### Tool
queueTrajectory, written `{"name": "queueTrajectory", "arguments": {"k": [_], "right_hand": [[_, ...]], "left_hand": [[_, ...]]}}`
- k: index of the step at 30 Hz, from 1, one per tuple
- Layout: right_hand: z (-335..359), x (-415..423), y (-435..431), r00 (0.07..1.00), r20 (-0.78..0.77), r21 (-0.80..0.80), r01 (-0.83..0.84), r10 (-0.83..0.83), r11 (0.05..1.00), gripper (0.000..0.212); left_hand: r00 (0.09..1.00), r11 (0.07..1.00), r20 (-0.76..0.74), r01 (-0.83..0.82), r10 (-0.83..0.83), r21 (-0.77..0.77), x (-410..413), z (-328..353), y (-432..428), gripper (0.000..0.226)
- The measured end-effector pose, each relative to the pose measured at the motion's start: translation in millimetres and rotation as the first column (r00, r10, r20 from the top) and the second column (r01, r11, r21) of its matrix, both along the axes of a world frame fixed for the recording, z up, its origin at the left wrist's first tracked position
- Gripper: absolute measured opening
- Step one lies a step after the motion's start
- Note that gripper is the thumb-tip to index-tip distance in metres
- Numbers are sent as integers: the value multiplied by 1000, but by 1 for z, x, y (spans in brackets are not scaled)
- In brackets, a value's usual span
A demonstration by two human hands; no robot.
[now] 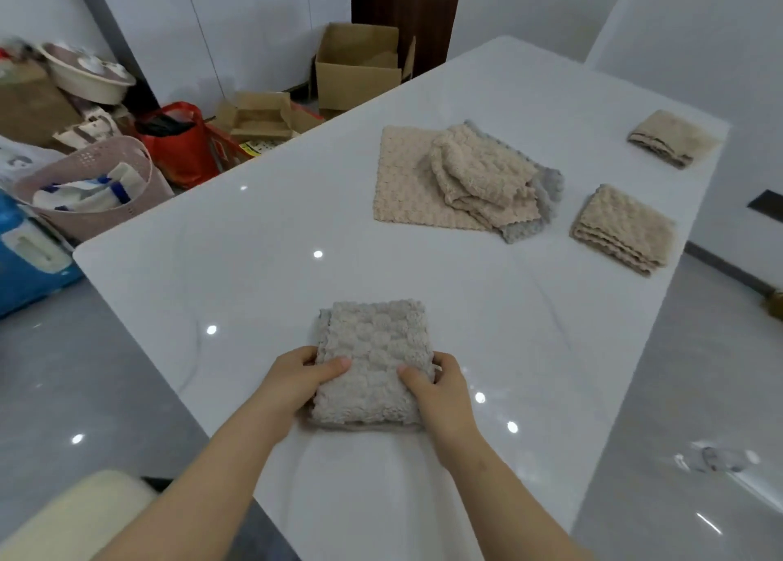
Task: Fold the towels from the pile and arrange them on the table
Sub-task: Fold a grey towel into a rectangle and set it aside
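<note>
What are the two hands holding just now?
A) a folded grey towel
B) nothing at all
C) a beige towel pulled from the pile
A: the left hand and right hand grip the near end of the folded grey towel, thumbs on top, as it lies on the table.

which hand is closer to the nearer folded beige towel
Right. The right hand grips the grey towel on the side toward the nearer folded beige towel; the left hand grips its opposite side.

Folded, three: grey towel (375, 361), near beige towel (625, 227), far beige towel (671, 136). Unfolded: one pile (462, 179).
</note>
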State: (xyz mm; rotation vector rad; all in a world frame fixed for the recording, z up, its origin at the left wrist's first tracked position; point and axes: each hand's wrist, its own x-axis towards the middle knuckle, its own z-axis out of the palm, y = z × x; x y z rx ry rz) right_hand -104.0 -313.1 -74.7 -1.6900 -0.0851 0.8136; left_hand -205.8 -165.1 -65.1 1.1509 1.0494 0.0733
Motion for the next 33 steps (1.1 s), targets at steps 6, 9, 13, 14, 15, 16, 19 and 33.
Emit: {"name": "queueTrajectory", "arguments": {"k": [6, 9, 13, 14, 15, 16, 19, 33], "right_hand": [[4, -3, -38, 995, -56, 34, -79, 81, 996, 27], [4, 1, -49, 987, -115, 20, -108, 109, 994, 27], [2, 8, -67, 978, -111, 13, -179, 179, 984, 23], [2, 12, -71, 974, -107, 9, -198, 198, 980, 23], [1, 16, -74, 972, -101, 3, -215, 214, 977, 23], [1, 21, -79, 970, -100, 1, -224, 223, 975, 23], [2, 46, -91, 962, -122, 9, -244, 243, 970, 29], [13, 173, -156, 903, 92, -140, -405, 419, 904, 22]], "left_hand": [[983, 983, 48, -172, 175, -68, -24, -4, -55, 18], [974, 974, 44, -219, 221, -55, -23, -1, -65, 14], [963, 963, 44, -265, 267, -42, -19, 2, -91, 11], [956, 957, 48, -288, 290, -43, -17, 1, -100, 12], [947, 948, 53, -314, 316, -43, -14, 1, -108, 14], [940, 941, 53, -335, 337, -40, -11, 1, -117, 18], [927, 928, 47, -370, 372, -39, 9, -1, -145, 26], [906, 906, 74, -421, 417, 47, 108, -3, -248, 45]]}}
